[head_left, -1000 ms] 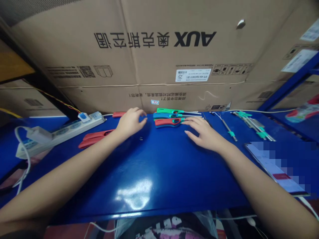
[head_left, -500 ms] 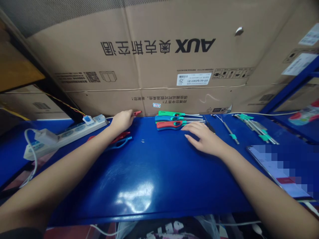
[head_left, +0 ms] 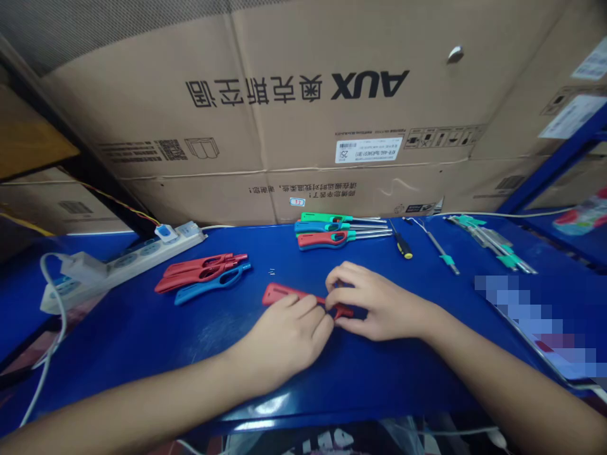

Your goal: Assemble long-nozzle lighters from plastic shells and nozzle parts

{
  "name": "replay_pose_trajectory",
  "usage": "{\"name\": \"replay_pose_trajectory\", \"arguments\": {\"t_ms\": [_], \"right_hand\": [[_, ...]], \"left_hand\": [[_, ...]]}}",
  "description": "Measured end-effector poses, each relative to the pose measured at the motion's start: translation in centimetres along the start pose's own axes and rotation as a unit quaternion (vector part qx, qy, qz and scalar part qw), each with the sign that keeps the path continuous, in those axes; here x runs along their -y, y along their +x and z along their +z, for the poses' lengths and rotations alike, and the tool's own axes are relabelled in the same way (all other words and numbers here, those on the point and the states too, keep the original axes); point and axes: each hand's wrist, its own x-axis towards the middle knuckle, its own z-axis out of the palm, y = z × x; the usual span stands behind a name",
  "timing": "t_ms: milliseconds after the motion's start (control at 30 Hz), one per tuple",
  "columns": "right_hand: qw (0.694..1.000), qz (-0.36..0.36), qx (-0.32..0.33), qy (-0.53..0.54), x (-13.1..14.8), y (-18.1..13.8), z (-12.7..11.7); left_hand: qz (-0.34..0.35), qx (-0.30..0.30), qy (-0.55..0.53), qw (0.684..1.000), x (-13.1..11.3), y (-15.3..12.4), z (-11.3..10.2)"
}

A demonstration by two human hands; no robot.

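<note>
A red lighter handle (head_left: pixel 279 293), without a metal rod, lies across the middle of the blue table. My left hand (head_left: pixel 289 338) is closed over its middle part. My right hand (head_left: pixel 374 306) pinches its front end by the trigger loop, fingers curled; part of that end is hidden by the fingers. To the left lie two more red lighter handles (head_left: pixel 196 273) and a blue lighter handle (head_left: pixel 213 284). Behind my hands is a row of long lighters with metal rods, one green (head_left: pixel 317 217), one blue (head_left: pixel 315 226) and one red (head_left: pixel 320 239). Tiny metal pieces (head_left: pixel 272 272) sit nearby.
A screwdriver (head_left: pixel 403 245) with a black and yellow handle lies behind my right hand. Metal rods with green parts (head_left: pixel 493 243) lie at the right, beyond a phone (head_left: pixel 535 341). A white power strip (head_left: pixel 137 262) runs along the left. A large cardboard box (head_left: pixel 294 120) stands behind.
My left hand has come from the back left to the table's middle with the red lighter handle. My right hand has moved nearer, away from the lighters' rods, and now grips the handle's front.
</note>
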Motion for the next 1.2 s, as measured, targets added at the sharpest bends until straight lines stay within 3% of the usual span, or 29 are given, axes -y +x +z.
{"name": "replay_pose_trajectory", "arguments": {"t_ms": [100, 200, 333, 433, 500, 733, 1200], "right_hand": [[0.998, 0.011, 0.065, 0.012, 0.0, 0.0, 0.5], [0.994, 0.043, 0.103, 0.007, -0.4, -0.1, 0.5], [0.989, 0.085, 0.119, 0.0, -1.2, -0.5, -0.3], [0.986, 0.098, 0.13, -0.02, -1.6, -0.8, -0.8], [0.985, 0.103, 0.132, -0.034, -1.8, -0.9, -0.9], [0.986, 0.119, 0.103, -0.048, -1.8, -0.7, 0.1], [0.976, 0.129, 0.146, -0.097, -1.5, -0.2, 1.0]], "left_hand": [[-0.012, 0.005, -0.063, 0.998, -0.6, -0.6, 0.5], [-0.046, 0.028, -0.143, 0.988, 0.6, -1.0, 0.9], [-0.132, -0.014, -0.253, 0.958, 2.4, -1.5, 1.5], [-0.221, -0.053, -0.277, 0.934, 3.2, -1.8, 2.4], [-0.246, -0.055, -0.288, 0.924, 3.3, -2.0, 3.0], [-0.233, -0.065, -0.334, 0.911, 3.2, -2.2, 4.1], [-0.22, -0.081, -0.347, 0.908, 2.6, -2.1, 4.3]]}}
